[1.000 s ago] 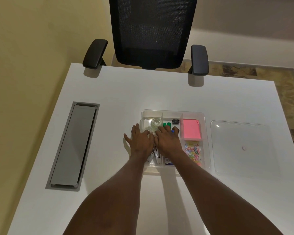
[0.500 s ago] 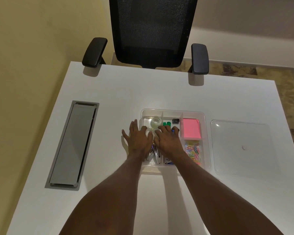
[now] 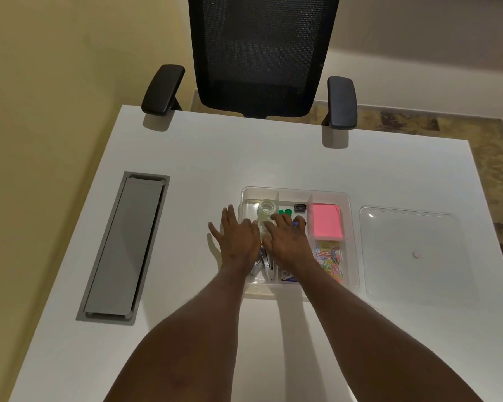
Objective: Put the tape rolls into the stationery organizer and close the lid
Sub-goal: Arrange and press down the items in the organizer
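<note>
Head view shows, nearest to me, two bare forearms reaching forward over the white bench [image 3: 186,158]. The left hand [image 3: 238,242] lies flat at the left wall of the stationery organizer [image 3: 349,204], its fingers [image 3: 227,217] spread apart and holding nothing. The right hand [image 3: 285,242] is over the middle compartments, fingers bent down around a clear tape roll [image 3: 262,225]; I cannot tell if they really clamp it or only touch it. A second tape roll [image 3: 267,208] stands just behind, in the far left compartment. To the right are paper clips [image 3: 330,261] and pink sticky notes [image 3: 327,220]. The lid [image 3: 413,253] lies flat on the bench beside the organizer, so closing is not yet done.

I think the risk is that a roll sits too high or across a divider; then the lid will not sit down. Pushing the wall sideways could also slide the whole organizer.

The hands hide the near compartments, and the transparent rolls are hard to separate from the transparent walls. Farthest stands a black chair [image 3: 265,53].
</note>
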Available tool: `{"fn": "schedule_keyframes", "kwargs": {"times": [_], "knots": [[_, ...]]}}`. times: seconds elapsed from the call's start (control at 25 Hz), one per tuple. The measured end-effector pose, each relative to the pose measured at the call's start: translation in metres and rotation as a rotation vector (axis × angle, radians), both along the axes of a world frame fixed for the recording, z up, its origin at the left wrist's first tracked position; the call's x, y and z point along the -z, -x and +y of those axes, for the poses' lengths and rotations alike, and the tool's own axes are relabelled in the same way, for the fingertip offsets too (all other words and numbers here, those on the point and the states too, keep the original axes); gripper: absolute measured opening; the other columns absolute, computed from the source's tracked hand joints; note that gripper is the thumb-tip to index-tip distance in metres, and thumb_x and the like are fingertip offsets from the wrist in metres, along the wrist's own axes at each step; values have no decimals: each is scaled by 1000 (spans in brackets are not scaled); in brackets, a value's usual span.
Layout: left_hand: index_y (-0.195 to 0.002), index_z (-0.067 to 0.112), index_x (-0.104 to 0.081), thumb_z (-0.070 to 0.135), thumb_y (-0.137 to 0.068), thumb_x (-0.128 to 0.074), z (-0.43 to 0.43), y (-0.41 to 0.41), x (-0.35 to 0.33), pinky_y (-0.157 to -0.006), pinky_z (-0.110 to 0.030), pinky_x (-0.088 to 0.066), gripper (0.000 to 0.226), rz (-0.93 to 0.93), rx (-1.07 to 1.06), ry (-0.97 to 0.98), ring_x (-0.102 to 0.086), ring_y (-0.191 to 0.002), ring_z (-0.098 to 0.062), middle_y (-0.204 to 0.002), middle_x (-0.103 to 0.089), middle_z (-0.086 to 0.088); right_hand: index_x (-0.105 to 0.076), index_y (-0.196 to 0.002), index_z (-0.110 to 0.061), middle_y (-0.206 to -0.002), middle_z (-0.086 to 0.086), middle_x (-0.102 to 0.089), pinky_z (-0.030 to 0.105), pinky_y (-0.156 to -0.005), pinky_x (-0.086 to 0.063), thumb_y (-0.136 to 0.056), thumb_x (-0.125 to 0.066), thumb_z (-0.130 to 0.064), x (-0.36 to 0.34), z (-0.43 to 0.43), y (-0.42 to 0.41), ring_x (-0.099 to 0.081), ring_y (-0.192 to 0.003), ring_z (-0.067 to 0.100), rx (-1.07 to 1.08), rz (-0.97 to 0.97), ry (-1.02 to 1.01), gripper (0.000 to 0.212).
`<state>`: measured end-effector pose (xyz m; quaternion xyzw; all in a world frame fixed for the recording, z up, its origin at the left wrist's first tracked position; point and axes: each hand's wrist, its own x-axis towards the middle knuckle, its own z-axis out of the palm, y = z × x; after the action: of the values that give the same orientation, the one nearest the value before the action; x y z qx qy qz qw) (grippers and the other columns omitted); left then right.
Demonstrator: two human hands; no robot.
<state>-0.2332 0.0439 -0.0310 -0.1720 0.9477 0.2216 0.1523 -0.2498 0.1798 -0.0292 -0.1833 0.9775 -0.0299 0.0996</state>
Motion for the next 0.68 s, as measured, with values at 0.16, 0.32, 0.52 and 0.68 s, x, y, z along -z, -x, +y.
{"fn": "schedule_keyframes", "kwargs": {"times": [0.16,0.32,0.52,0.68], "knots": [[-132,30,-71,47,-112,-32,1,0,-4,-130,-66,8,47,-23,38,-75,4,-168,-23,-179,-9,-8,-64,-123,-22,-133,2,-59,50,-107,-30,-98,-31,-41,-4,-1,2,-49,-128,23,8,-1,7,45],[-132,26,-66,41,-107,-45,0,0,-8,-128,-59,13,36,151,176,85,-5,-168,-27,-176,-20,-12,-62,-124,-21,-138,1,-58,51,-114,-26,-101,-33,-40,-8,1,4,-47,-134,23,-9,20,-26,42],[-132,25,-60,33,-103,-55,8,1,-14,-130,-54,-11,31,93,391,177,-41,-149,-22,-143,-61,-1,-64,-120,-18,-127,3,-64,51,-113,-24,-99,-44,-35,-11,0,1,-52,-126,26,-96,35,-70,33],[-129,20,-63,33,-103,-55,13,7,-16,-132,-61,-4,30,14,360,204,-40,-152,-24,-136,-65,-1,-62,-125,-17,-140,5,-57,48,-114,-26,-99,-48,-28,-10,3,-1,-45,-136,25,-29,-27,-48,31]]}}
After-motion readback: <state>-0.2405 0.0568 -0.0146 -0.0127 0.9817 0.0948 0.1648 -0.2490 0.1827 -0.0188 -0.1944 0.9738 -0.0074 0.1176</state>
